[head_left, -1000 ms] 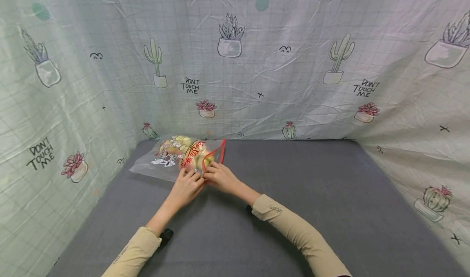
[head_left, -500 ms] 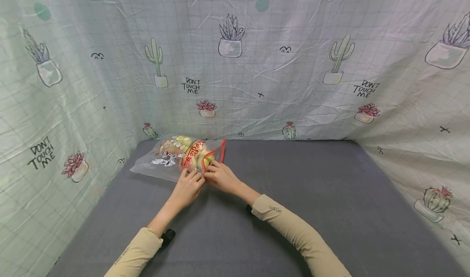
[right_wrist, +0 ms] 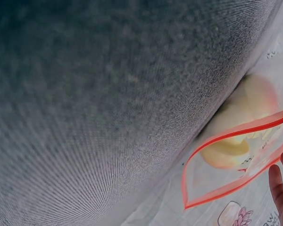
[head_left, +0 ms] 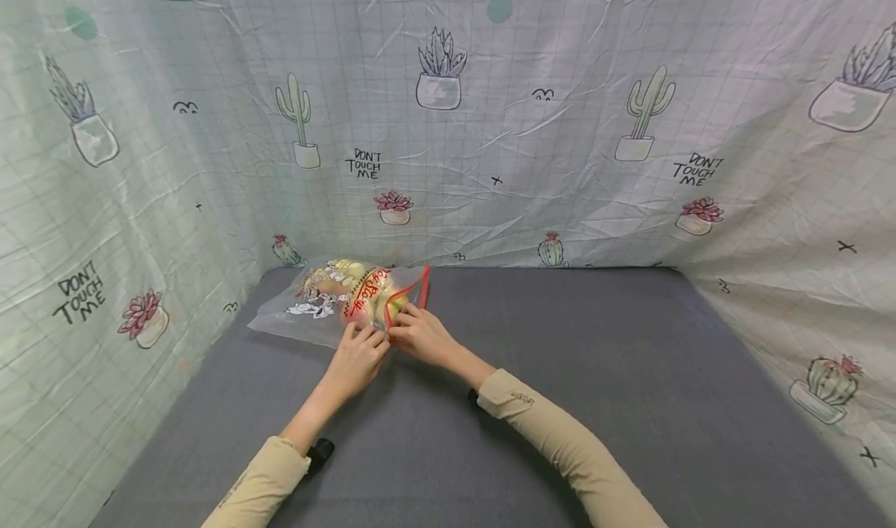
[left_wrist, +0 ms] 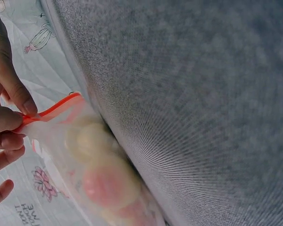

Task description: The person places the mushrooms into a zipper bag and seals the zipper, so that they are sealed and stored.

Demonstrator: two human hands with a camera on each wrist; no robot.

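Observation:
A clear plastic zip bag (head_left: 315, 302) with a red zip strip (right_wrist: 226, 190) lies on its side at the table's back left. Printed cartoon figures and red lettering cover it. Several round yellow and pink fruits (left_wrist: 108, 181) show through the plastic; their exact kind is unclear. My left hand (head_left: 360, 357) pinches the bag's near edge by the end of the red strip. Close beside it, my right hand (head_left: 423, 337) pinches the strip between thumb and fingers. Toward the far side the bag's mouth gapes, as the right wrist view shows. In the head view, my hands hide the near corner.
The bag rests on a grey cloth-covered table (head_left: 560, 388). Behind and on both sides hangs a pale curtain (head_left: 504, 139) printed with potted cacti. Dark wrist-worn devices sit under both forearms, such as the one by the left sleeve (head_left: 320, 454).
Both hands stay at the bag's near corner with almost no visible movement. The bag and its red strip keep their place.

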